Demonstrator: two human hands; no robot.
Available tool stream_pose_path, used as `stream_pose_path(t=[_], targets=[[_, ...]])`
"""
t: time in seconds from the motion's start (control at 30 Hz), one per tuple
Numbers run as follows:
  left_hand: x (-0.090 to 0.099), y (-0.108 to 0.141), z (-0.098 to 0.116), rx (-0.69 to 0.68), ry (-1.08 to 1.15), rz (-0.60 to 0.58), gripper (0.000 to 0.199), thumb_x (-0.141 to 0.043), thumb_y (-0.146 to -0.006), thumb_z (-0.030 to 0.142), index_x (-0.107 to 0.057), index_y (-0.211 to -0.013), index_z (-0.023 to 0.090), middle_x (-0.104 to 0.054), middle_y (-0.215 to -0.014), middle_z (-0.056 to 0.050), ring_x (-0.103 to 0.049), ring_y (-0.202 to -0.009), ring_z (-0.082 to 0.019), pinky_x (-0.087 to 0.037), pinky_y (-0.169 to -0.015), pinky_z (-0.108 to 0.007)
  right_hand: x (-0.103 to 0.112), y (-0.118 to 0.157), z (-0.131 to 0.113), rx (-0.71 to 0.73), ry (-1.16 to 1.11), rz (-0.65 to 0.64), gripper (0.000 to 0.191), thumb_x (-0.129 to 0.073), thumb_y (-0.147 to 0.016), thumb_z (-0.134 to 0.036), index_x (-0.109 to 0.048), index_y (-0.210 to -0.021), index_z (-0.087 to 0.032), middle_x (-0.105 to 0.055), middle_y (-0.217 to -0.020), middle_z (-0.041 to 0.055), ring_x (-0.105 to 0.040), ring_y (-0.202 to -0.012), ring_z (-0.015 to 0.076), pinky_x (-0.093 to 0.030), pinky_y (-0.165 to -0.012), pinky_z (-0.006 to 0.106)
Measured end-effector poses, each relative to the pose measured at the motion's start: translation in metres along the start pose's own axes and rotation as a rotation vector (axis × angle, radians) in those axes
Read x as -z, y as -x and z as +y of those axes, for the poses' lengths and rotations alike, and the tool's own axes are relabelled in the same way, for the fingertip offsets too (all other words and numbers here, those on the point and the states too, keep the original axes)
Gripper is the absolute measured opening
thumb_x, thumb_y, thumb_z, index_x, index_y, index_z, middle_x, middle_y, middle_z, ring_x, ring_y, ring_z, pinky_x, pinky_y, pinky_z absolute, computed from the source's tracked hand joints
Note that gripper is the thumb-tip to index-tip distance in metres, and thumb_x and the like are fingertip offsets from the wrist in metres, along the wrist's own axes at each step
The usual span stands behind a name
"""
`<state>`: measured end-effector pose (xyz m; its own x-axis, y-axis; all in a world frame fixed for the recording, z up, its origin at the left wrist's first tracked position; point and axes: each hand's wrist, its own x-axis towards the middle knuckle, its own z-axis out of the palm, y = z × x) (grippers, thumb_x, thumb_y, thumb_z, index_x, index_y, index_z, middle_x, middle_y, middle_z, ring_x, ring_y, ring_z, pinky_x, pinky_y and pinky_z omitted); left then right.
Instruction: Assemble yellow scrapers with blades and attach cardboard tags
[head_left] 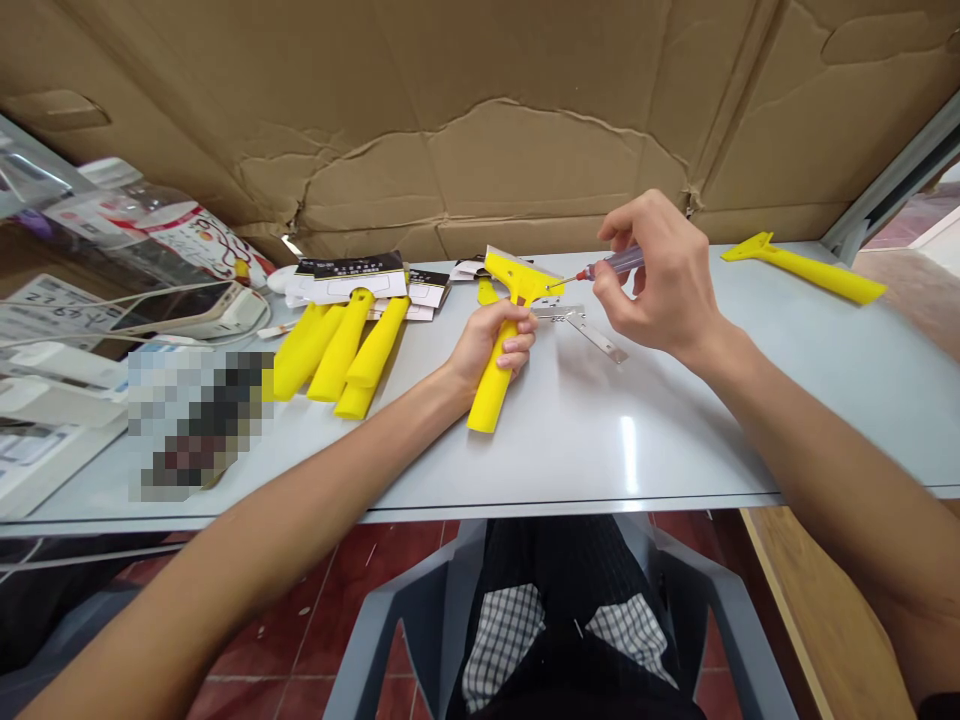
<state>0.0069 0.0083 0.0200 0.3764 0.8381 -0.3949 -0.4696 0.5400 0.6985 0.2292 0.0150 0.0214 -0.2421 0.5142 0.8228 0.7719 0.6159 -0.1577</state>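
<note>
1. A flattened cardboard sheet (480, 130) is standing behind the pale surface (600, 440), blocking the view beyond it.
2. The left hand (491, 345) is gripping the handle of a yellow plastic scraper (491, 385) with closed fingers, holding the scraper's head up above the middle of the surface.
3. The right hand (660, 280) is pinching a slim syringe (619, 265), aiming its red-tipped needle at the scraper's head; it is hard to tell whether they are touching.
4. A yellow scraper (806, 268) is lying well apart at the right, while yellow handles (341, 350) are lying heaped to the left, with printed cards (352, 280) behind them.
5. A metal strip (581, 330) is lying just beside the held scraper.
6. At the left, a pixelated patch (195, 425) is hiding one object, and a phone (180, 308) is lying nearby.
7. The syringe's barrel is holding something, but its contents are hard to make out behind the fingers.
</note>
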Motion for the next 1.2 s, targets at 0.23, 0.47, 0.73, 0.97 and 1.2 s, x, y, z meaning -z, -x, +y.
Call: stream_pose_path(t=[0.23, 0.47, 0.73, 0.97, 1.2], targets=[[-0.001, 0.0005, 0.0006, 0.005, -0.011, 0.014, 0.02, -0.052, -0.091, 0.007, -0.049, -0.074, 0.017, -0.049, -0.064, 0.005, -0.038, -0.035, -0.001, -0.025, -0.028, -0.011, -0.0014, 0.0004, 0.0028, 0.01, -0.036, 0.009, 0.022, -0.062, -0.092, -0.023, -0.059, -0.113, -0.027, -0.064, -0.11, 0.0086, -0.068, -0.088, 0.0246, -0.055, -0.06, 0.036], [0.0006, -0.001, 0.0, 0.002, 0.004, 0.006, 0.02, -0.055, -0.089, 0.006, -0.048, -0.075, 0.018, -0.049, -0.064, 0.005, -0.037, -0.035, -0.001, -0.025, -0.028, -0.011, -0.0032, 0.0007, 0.0038, 0.042, -0.05, 0.013, 0.017, -0.059, -0.099, -0.028, -0.058, -0.116, -0.028, -0.064, -0.107, 0.0068, -0.067, -0.083, 0.0222, -0.056, -0.062, 0.036], [0.0037, -0.0021, 0.0005, -0.002, -0.003, -0.024, 0.021, -0.05, -0.093, 0.007, -0.05, -0.075, 0.017, -0.048, -0.063, 0.005, -0.039, -0.036, -0.001, -0.026, -0.028, -0.011, -0.0063, 0.0007, 0.0043, 0.021, -0.073, 0.014, 0.017, -0.049, -0.111, -0.04, -0.06, -0.109, -0.027, -0.068, -0.093, 0.0045, -0.069, -0.077, 0.0204, -0.058, -0.072, 0.037], [0.002, -0.001, 0.0, -0.004, -0.009, -0.015, 0.022, -0.048, -0.094, 0.007, -0.049, -0.075, 0.017, -0.048, -0.063, 0.005, -0.037, -0.035, -0.001, -0.025, -0.028, -0.011, -0.0006, -0.002, -0.0019, 0.039, -0.107, 0.01, 0.003, -0.059, -0.104, -0.029, -0.058, -0.107, -0.029, -0.068, -0.101, 0.0052, -0.063, -0.074, 0.0184, -0.059, -0.068, 0.037], [0.0039, -0.002, 0.0001, -0.012, -0.007, -0.038, 0.021, -0.049, -0.093, 0.007, -0.049, -0.075, 0.017, -0.049, -0.063, 0.005, -0.037, -0.035, 0.0, -0.025, -0.028, -0.011, -0.0011, -0.0013, -0.0007, 0.029, -0.162, -0.048, 0.009, -0.064, -0.1, -0.024, -0.06, -0.106, -0.03, -0.069, -0.11, 0.0056, -0.064, -0.08, 0.0192, -0.06, -0.068, 0.037]])
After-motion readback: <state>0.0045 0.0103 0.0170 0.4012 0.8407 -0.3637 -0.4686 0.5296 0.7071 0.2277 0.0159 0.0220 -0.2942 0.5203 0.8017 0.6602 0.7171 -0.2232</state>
